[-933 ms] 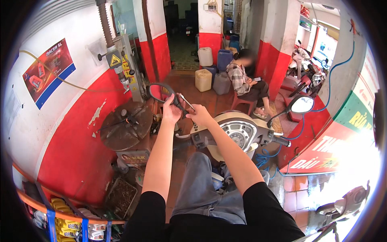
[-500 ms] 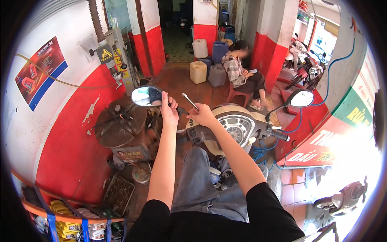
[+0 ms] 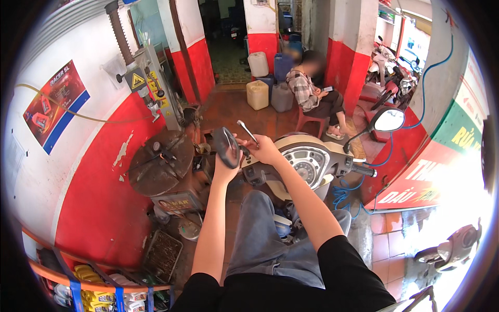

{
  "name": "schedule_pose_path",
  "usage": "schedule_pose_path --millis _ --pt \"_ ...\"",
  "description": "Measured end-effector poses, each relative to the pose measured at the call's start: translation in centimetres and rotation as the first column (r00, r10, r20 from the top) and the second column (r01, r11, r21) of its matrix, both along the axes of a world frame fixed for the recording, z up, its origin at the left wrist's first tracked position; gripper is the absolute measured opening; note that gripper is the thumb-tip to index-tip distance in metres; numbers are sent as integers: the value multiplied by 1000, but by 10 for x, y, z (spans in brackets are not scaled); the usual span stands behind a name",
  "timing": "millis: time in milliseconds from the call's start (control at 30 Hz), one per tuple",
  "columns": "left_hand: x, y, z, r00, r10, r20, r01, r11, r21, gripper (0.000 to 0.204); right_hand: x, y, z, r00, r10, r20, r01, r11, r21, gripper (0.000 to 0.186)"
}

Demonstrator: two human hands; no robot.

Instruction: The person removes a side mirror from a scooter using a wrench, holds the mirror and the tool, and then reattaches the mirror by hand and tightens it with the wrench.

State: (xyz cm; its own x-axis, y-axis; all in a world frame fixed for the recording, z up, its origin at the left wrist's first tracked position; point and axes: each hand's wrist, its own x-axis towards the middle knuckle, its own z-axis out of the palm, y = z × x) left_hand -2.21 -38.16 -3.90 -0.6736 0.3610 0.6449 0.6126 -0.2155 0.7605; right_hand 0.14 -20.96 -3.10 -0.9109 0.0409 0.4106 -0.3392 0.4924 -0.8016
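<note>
My left hand [image 3: 227,169] is closed round a black rear-view mirror [image 3: 225,147], which is turned nearly edge-on and covers part of the fingers. Close beside it, my right hand [image 3: 265,150] grips a silver wrench [image 3: 246,131] whose end sticks up and to the left. Both hands are over the left end of the scooter handlebar [image 3: 253,174], where the mirror's stem is largely hidden by my fingers. The scooter's round dashboard [image 3: 304,165] lies just right of my right hand. On the other side stands the right mirror [image 3: 389,120], upright on its stem.
At the left is a tyre-changing machine [image 3: 161,164] with a round table. Plastic jugs [image 3: 258,95] stand at the back, near a seated person [image 3: 312,93] holding a phone. A blue hose [image 3: 340,195] coils on the floor at right; bottles fill a rack [image 3: 99,286] at lower left.
The left mirror has swung round from facing me to nearly edge-on, shifting right and down with my left hand. My right hand keeps the wrench in almost the same place.
</note>
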Motion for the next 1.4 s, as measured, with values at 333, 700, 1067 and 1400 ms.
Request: schedule_pose_path --millis 333,700,1067,1400 --pt "-29 24 78 992 -102 -73 46 839 -542 32 19 79 5 817 -505 -277 344 814 -468 32" --pt "-105 45 44 892 73 445 152 880 -450 36 43 107 11 945 -314 -92 202 780 -592 39" --pt "-22 -8 -14 877 -31 480 -88 971 223 20 37 109 -7 918 -364 -160 266 861 -435 39" --pt "-55 55 51 992 15 -129 -73 887 -456 23 43 104 -3 899 -409 -156 333 871 -362 40"
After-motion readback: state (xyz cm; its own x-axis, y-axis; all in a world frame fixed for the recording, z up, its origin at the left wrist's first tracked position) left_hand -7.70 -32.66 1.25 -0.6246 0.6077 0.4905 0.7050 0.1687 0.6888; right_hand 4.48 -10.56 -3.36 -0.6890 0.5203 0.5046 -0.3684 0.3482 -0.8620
